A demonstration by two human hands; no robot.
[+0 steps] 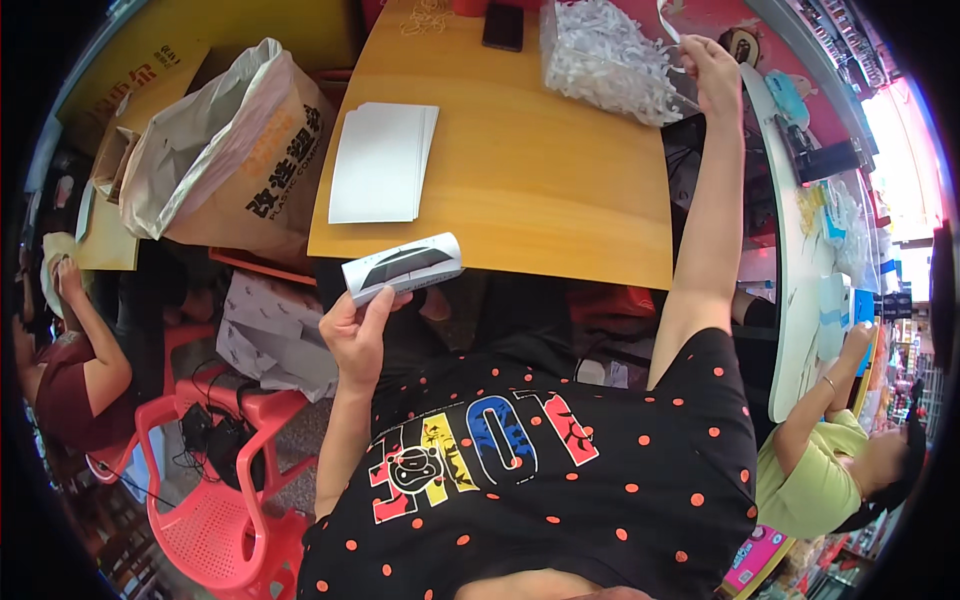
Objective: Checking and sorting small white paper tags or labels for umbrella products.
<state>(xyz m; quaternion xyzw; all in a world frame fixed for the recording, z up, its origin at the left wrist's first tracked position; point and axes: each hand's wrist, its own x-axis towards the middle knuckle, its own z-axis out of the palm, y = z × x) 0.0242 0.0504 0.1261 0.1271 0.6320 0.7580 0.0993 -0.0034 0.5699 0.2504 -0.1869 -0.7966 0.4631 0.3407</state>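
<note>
My left hand [355, 338] grips a curled printed paper [408, 262], white with a dark graphic, held just off the table's near edge with the thumb on its lower side. My right hand [712, 72] reaches to the far right, fingertips pinched on a thin white strip [668, 20] that rises beside them. Close to it stands a clear box filled with curly white strips [612, 62]. On the wooden table [500, 180], toward the left, lies a stack of white sheets [380, 165].
A dark phone [503, 27] and rubber bands [428, 16] lie at the table's far side. Left of it stands a large open woven sack [235, 150], with a red plastic chair [215, 480] nearer. A white side table [790, 260] is at right. Other people sit at both sides.
</note>
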